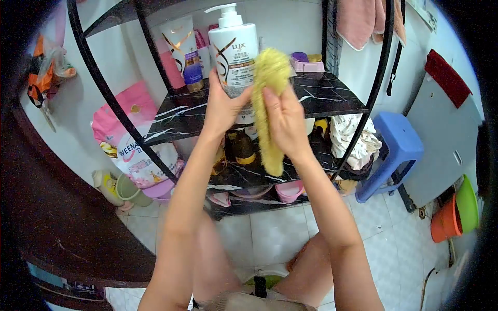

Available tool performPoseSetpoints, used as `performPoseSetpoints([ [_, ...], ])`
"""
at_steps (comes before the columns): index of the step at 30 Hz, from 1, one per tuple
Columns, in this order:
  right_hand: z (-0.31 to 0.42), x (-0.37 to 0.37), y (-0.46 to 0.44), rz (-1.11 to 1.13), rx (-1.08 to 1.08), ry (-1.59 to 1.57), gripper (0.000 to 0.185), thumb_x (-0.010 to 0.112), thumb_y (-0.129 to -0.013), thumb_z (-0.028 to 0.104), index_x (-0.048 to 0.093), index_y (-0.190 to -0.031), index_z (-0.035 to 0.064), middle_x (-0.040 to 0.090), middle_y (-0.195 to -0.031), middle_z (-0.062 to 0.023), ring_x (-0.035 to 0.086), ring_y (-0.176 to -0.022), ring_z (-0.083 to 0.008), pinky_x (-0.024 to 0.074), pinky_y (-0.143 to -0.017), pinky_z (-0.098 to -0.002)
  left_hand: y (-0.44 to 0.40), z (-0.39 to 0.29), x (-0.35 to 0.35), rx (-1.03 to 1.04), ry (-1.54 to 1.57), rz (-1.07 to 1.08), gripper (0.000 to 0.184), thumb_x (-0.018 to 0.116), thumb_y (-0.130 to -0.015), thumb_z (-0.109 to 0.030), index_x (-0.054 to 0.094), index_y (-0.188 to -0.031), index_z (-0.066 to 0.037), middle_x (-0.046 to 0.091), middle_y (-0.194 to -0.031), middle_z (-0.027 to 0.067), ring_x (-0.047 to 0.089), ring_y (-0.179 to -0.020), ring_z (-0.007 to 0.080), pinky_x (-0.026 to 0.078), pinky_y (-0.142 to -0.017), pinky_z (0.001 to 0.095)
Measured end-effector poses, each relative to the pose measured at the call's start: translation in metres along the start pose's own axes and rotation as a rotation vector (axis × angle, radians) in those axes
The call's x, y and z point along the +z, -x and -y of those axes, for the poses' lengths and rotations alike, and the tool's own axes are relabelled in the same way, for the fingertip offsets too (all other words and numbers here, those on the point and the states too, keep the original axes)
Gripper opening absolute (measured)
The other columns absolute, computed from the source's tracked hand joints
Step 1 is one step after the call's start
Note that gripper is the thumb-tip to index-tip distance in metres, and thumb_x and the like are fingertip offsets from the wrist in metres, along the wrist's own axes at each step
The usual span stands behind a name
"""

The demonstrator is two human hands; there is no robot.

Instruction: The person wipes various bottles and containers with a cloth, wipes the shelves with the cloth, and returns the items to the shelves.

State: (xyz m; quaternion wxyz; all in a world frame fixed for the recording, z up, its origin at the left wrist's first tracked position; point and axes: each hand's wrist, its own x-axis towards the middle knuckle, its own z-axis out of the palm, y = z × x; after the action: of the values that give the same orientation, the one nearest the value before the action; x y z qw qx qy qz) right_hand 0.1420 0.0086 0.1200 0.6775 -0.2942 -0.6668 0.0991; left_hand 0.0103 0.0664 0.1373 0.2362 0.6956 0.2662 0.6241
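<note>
A white LUX pump bottle (236, 57) is upright in my left hand (224, 106), whose fingers wrap round its lower left side. My right hand (284, 122) grips a fuzzy yellow cloth (271, 78), which touches the bottle's right side and hangs down in a long strip. Both hands are in front of the black marbled shelf (332, 96). Behind the bottle on that shelf stand a white tube (177, 39), a pink bottle (171, 70) and a small purple-and-gold jar (194, 78). The cloth hides part of the bottle's right edge.
Dark bottles (241, 147) stand on the shelf below. A pink-and-white detergent bag (140, 135) leans at the rack's left. To the right are a blue stool (397, 140), a grey cabinet (441, 135) and an orange bucket (446, 223). Black rack posts (106, 85) flank my arms.
</note>
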Motion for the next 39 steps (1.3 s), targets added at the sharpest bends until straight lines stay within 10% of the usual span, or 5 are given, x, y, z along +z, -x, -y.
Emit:
performPoseSetpoints([
  [11,-0.023,0.017,0.0,0.068,0.262,0.264,0.034,0.048,-0.091,0.028,0.047,-0.079,-0.0032,0.055,-0.076,-0.0266,0.055,-0.077,-0.0436,0.0422,-0.064,-0.0456,-0.005,0.02,-0.048,-0.159,-0.241,0.142,0.054,0.071,-0.075,-0.034,0.055,-0.111,0.003,0.056,-0.108,0.0151,0.053,-0.1,0.0195,0.042,-0.087,0.0308],
  [20,-0.019,0.021,-0.002,0.109,0.242,0.263,0.032,0.048,-0.091,0.028,0.049,-0.081,-0.0031,0.056,-0.071,-0.0265,0.056,-0.075,-0.0444,0.0428,-0.063,-0.0474,-0.001,0.02,-0.061,-0.233,0.062,0.11,0.061,0.066,-0.079,-0.039,0.045,-0.117,0.004,0.057,-0.112,0.0153,0.054,-0.102,0.0191,0.04,-0.091,0.0292],
  [22,-0.02,0.022,-0.002,0.111,0.227,0.268,0.032,0.048,-0.091,0.027,0.05,-0.081,-0.0032,0.056,-0.071,-0.0264,0.056,-0.075,-0.0445,0.0429,-0.063,-0.0473,0.0,0.011,-0.057,-0.098,-0.397,0.17,0.072,0.072,-0.072,-0.042,0.044,-0.119,0.004,0.056,-0.114,0.0179,0.055,-0.105,0.0224,0.042,-0.09,0.0318],
  [31,-0.014,0.02,0.002,0.121,0.264,0.27,0.033,0.049,-0.09,0.027,0.05,-0.082,-0.0047,0.056,-0.072,-0.0272,0.056,-0.075,-0.0444,0.0427,-0.063,-0.0475,-0.003,0.023,-0.052,-0.088,-0.479,0.137,0.088,0.079,-0.063,-0.038,0.031,-0.123,0.005,0.055,-0.112,0.0266,0.057,-0.103,0.0339,0.045,-0.088,0.0376],
  [39,-0.021,0.019,0.01,0.198,0.166,0.301,0.032,0.048,-0.092,0.027,0.05,-0.084,-0.0042,0.054,-0.067,-0.0234,0.055,-0.067,-0.0405,0.0415,-0.058,-0.0414,-0.024,0.034,-0.054,-0.06,-0.573,0.259,0.066,0.072,-0.074,-0.034,0.042,-0.12,0.004,0.056,-0.114,0.0225,0.055,-0.107,0.0308,0.041,-0.092,0.0364],
])
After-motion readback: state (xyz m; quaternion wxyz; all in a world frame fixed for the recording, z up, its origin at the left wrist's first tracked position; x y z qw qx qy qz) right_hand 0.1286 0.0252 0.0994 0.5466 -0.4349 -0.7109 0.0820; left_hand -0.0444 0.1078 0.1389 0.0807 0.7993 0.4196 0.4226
